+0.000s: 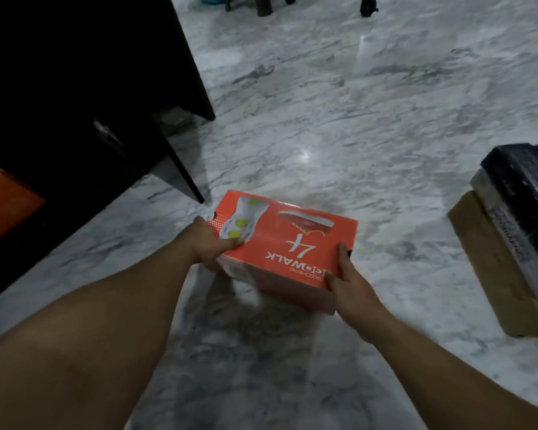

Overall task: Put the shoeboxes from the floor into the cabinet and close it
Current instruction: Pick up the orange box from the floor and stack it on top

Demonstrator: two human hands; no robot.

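Note:
An orange shoebox point(288, 240) with shoe pictures and white lettering on its lid is held just above the marble floor, low in the middle of the view. My left hand point(210, 246) grips its left end, thumb on the lid. My right hand point(345, 276) grips its near right corner. The dark cabinet point(75, 97) stands at the left with its door point(180, 172) swung open. Another orange box point(7, 206) shows inside it at the far left. A black shoebox point(525, 197) lies on a brown cardboard box point(494, 268) at the right edge.
Grey-white marble floor point(339, 119) stretches ahead. Furniture legs and a dark wheel point(368, 6) stand at the far top edge. The cabinet door's lower corner sits close to the held box's left end.

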